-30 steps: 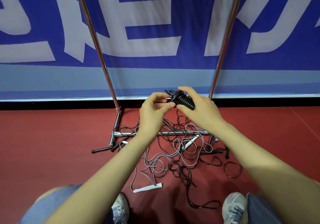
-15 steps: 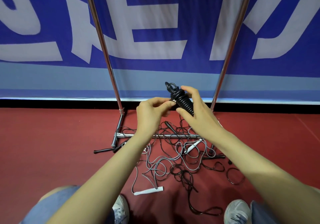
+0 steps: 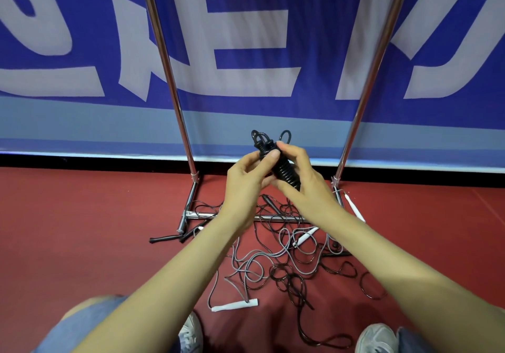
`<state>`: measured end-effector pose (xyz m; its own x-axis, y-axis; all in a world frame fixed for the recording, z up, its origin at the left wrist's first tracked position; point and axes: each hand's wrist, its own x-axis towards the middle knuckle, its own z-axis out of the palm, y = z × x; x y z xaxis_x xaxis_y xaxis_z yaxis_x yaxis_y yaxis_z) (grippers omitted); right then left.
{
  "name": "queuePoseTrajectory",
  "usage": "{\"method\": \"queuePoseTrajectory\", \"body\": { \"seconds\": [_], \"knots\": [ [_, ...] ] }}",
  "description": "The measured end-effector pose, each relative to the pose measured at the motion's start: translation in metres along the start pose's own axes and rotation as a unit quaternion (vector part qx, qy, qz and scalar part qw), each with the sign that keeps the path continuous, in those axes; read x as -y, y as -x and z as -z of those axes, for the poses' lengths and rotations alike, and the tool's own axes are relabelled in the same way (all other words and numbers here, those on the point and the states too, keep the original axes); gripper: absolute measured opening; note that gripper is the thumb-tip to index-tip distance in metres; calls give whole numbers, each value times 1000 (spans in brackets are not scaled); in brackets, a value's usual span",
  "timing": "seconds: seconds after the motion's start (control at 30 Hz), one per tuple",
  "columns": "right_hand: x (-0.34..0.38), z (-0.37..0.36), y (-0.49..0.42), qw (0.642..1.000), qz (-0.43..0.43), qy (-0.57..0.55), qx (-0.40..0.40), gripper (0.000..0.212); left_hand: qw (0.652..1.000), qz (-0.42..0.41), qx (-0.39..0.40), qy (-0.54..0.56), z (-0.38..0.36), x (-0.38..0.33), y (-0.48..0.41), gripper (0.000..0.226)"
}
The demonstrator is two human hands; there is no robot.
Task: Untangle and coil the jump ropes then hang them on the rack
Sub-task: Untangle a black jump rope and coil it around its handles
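Observation:
A black jump rope (image 3: 284, 170), wound into a tight bundle with small loops sticking out at its top, is held upright between both hands at the middle of the view. My right hand (image 3: 303, 181) grips the bundle from the right side. My left hand (image 3: 246, 183) pinches its upper part with thumb and fingers. Below, on the red floor, lies a tangle of grey and black jump ropes (image 3: 289, 262) with a white handle (image 3: 235, 305). The metal rack (image 3: 169, 79) stands behind, its two chrome poles rising out of view.
The rack's base bar (image 3: 202, 215) lies across the floor under the tangle. A blue and white banner wall (image 3: 246, 51) closes off the back. My knees and grey shoes (image 3: 375, 337) are at the bottom edge. A black handle (image 3: 164, 238) lies left of the tangle.
The black bundle has turned from tilted to nearly upright and risen a little. Both hands have closed in around it, and the view has moved nearer the rack.

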<state>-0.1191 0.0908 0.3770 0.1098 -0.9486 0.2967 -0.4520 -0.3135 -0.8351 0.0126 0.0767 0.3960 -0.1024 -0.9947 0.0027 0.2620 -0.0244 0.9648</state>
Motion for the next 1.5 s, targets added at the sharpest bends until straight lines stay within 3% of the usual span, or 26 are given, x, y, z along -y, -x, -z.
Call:
{"method": "queuePoseTrajectory", "body": {
  "seconds": [0.1,0.27,0.43,0.6,0.77,0.87,1.13,1.5],
  "knots": [
    [0,1,-2,998,4,-15,63,74,998,55,-22,26,2,-3,-7,29],
    [-1,13,-6,985,-28,-67,156,110,988,128,-28,76,9,-11,-19,22],
    [-1,21,-4,980,32,84,177,104,973,187,-5,138,14,-10,-23,32],
    [2,28,-2,954,44,183,233,119,965,213,25,154,15,-11,-21,29],
    [7,24,-1,948,108,243,173,118,967,219,70,108,13,-12,-20,29],
    [6,25,-1,944,121,242,190,121,970,207,92,84,9,-8,-18,28],
    [3,28,4,951,97,224,188,126,972,195,125,33,16,-6,-14,25],
    [1,30,0,957,93,205,184,129,977,180,113,34,15,-6,-12,25]
  ]
}}
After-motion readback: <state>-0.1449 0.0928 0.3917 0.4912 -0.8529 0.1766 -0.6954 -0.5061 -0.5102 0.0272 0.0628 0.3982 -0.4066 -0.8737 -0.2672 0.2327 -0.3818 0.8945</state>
